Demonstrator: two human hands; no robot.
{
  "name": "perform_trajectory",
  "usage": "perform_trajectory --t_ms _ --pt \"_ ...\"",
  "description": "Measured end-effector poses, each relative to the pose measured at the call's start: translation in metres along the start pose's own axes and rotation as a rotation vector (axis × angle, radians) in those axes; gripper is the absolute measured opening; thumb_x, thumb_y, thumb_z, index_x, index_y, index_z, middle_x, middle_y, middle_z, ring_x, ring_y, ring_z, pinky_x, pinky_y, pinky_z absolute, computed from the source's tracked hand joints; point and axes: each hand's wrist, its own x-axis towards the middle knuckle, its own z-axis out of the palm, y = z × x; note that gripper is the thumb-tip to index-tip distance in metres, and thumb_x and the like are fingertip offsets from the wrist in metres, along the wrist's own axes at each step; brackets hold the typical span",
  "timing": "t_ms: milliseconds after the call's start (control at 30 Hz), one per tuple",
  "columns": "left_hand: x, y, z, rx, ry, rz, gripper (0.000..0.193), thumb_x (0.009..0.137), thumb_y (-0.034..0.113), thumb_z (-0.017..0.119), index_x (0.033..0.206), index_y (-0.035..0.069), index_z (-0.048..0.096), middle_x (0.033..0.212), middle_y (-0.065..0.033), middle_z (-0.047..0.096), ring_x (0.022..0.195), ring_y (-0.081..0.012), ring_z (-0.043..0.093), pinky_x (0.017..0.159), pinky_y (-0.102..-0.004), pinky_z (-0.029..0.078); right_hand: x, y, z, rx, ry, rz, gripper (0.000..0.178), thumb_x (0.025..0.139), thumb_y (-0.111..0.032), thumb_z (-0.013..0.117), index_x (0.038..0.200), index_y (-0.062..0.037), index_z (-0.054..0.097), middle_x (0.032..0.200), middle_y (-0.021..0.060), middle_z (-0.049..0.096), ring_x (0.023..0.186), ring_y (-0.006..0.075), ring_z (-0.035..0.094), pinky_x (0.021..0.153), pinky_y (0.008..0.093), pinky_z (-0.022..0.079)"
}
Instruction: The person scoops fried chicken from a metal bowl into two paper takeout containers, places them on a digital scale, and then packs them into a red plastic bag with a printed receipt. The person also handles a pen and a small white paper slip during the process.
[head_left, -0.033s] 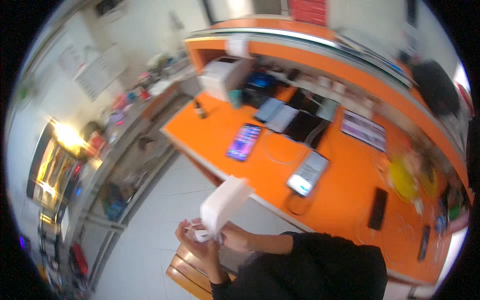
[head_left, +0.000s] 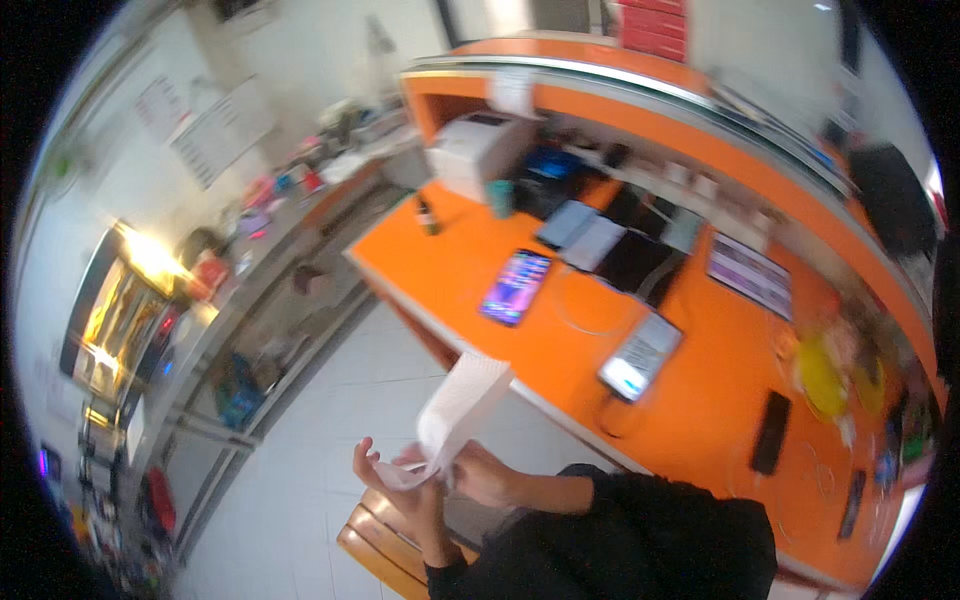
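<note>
Beside the orange counter point(head_left: 720, 390), a person in black sleeves held a long pale sheet point(head_left: 465, 400) in the air, above the tiled floor and near a slatted wooden stool point(head_left: 375, 540). Of the two hands, the right hand point(head_left: 482, 475) was curled narrowly around the sheet's lower part. The left hand point(head_left: 405, 490) had its fingers raised and spread, the sheet's bent lower end lying across it; whether it gripped, I could not tell. The sheet's other end slanted up toward the counter's front edge.

At the counter's far left, a green cup point(head_left: 501, 198) stood just beside a white boxy machine point(head_left: 480, 155), and a small dark bottle point(head_left: 427, 215) stood upright near the corner. What the cup and bottle contained, I could not see. Two phones lay nearer the front, a purple-screened phone point(head_left: 516, 288) and a pale-screened phone point(head_left: 640, 355). To the right sat something yellow point(head_left: 820, 380), too blurred to name.
</note>
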Motion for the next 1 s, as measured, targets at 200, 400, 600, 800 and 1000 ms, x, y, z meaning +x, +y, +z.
perform_trajectory --t_ms 200,400,600,800,1000 --pt "0.037 -0.09 0.007 -0.536 -0.031 -0.573 0.057 0.055 -0.004 0.057 0.103 0.005 0.027 0.1 -0.0108 0.038 0.097 -0.0201 0.039 0.086 -0.0307 0.03 0.111 0.038 -0.034 -0.129 0.106 0.023 0.026 0.082 -0.024 0.037 0.098 -0.0041 0.045 0.097 0.0067 0.05 0.092 0.0169 0.047 0.082 0.0318 0.036" --pt "0.139 -0.159 0.011 -0.468 -0.182 -0.475 0.045 0.059 -0.009 0.047 0.098 0.006 0.03 0.097 -0.0102 0.042 0.094 -0.0193 0.042 0.082 -0.03 0.033 0.241 0.019 -0.041 0.456 0.146 0.175 0.026 0.084 -0.026 0.032 0.098 -0.0061 0.043 0.093 0.0078 0.047 0.091 0.0181 0.046 0.082 0.0329 0.036" --pt "0.247 -0.275 -0.019 -0.447 -0.102 -0.526 0.05 0.067 0.002 0.056 0.107 0.01 0.028 0.108 -0.0102 0.043 0.096 -0.0207 0.044 0.075 -0.0339 0.037 0.403 -0.057 -0.026 0.028 -0.114 -0.211 0.032 0.08 -0.032 0.04 0.097 -0.0059 0.043 0.095 0.0074 0.049 0.088 0.0176 0.047 0.071 0.0307 0.039" --pt "0.353 -0.318 0.033 -1.084 0.135 -0.784 0.058 0.071 0.009 0.057 0.117 0.009 0.021 0.112 -0.0141 0.04 0.092 -0.0225 0.048 0.072 -0.0318 0.044 0.504 0.09 -0.052 -1.275 -0.45 -0.464 0.04 0.072 -0.004 0.043 0.111 0.0013 0.034 0.108 0.0166 0.043 0.095 0.0301 0.043 0.078 0.0378 0.037" --pt "0.399 -0.425 0.058 -0.865 0.328 -0.862 0.018 0.076 0.008 0.051 0.092 0.0 0.05 0.084 -0.0055 0.054 0.073 -0.0134 0.053 0.062 -0.0246 0.044 0.592 0.114 -0.107 -0.71 -0.279 0.399 0.027 0.073 0.006 0.039 0.099 0.0037 0.046 0.086 0.0117 0.054 0.08 0.0173 0.053 0.072 0.0272 0.041"
